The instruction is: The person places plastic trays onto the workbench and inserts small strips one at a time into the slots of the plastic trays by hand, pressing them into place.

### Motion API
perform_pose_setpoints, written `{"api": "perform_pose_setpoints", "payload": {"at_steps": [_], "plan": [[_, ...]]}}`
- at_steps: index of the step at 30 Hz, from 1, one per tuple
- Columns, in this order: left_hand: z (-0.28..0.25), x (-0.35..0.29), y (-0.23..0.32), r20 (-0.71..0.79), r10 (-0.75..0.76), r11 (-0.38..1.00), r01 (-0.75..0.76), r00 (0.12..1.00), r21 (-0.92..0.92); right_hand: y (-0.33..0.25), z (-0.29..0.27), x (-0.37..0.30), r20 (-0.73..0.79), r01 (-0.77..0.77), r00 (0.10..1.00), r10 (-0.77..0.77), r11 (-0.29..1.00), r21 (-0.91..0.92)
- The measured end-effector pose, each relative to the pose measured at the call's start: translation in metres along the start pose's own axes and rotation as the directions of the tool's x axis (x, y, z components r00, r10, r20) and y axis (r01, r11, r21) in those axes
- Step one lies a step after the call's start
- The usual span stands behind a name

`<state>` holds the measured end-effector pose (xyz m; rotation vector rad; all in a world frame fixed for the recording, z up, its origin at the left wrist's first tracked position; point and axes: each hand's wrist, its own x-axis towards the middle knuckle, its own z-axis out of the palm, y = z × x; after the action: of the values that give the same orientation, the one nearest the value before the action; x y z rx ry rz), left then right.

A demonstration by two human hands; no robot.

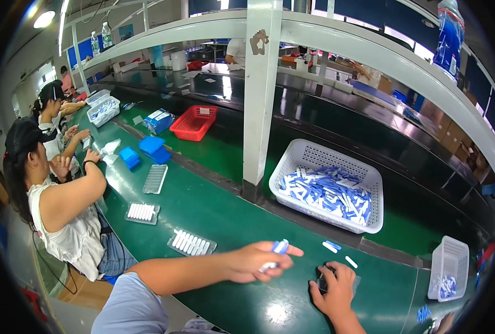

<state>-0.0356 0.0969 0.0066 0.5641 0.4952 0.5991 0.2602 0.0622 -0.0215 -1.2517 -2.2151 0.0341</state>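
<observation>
My left hand point(261, 263) is closed around a few small blue and white plastic pieces point(280, 246), the index finger pointing out to the right. To its right, my right hand point(336, 286) curls its fingers over a clear plastic tray point(357, 285), which is mostly hidden beneath the palm. Just beyond that hand lie a blue-and-white piece point(331, 246) and a white piece point(351, 261) on the green table. A clear tray point(192, 243) holding a row of white pieces sits left of my left hand, beside my forearm.
A white basket point(376, 222) heaped with blue and white pieces stands ahead, beside a white metal post point(261, 111). At right is a smaller white basket point(437, 273). Farther left are another filled tray point(143, 213), blue stacks point(153, 147), a red basket point(194, 133) and co-workers point(64, 195).
</observation>
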Motion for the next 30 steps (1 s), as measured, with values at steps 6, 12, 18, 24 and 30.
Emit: {"api": "perform_pose_setpoints", "payload": {"at_steps": [6,12,18,24,30], "plan": [[-0.062,-0.102,0.121,-0.194,0.836,-0.112,0.506,0.513,0.856,0.002,0.005,0.0,0.002,-0.018,1.0,0.018,1.0,0.023],[-0.194,-0.208,0.169,-0.575,0.818,0.236,0.93,-0.032,0.283,-0.002,0.014,0.008,0.012,0.061,0.998,-0.061,0.998,-0.002],[-0.2,-0.193,0.149,-0.616,0.787,0.295,0.898,-0.036,0.325,-0.004,0.012,0.007,0.037,0.03,0.999,-0.029,0.999,-0.021],[-0.14,-0.155,0.119,-0.535,0.775,0.089,0.78,0.336,0.619,-0.005,0.012,0.006,0.037,0.024,0.999,-0.023,1.0,-0.02],[-0.03,-0.092,0.087,-0.363,0.66,-0.108,0.562,0.657,0.82,-0.004,0.007,0.006,0.041,-0.001,0.999,0.001,1.0,-0.02]]}}
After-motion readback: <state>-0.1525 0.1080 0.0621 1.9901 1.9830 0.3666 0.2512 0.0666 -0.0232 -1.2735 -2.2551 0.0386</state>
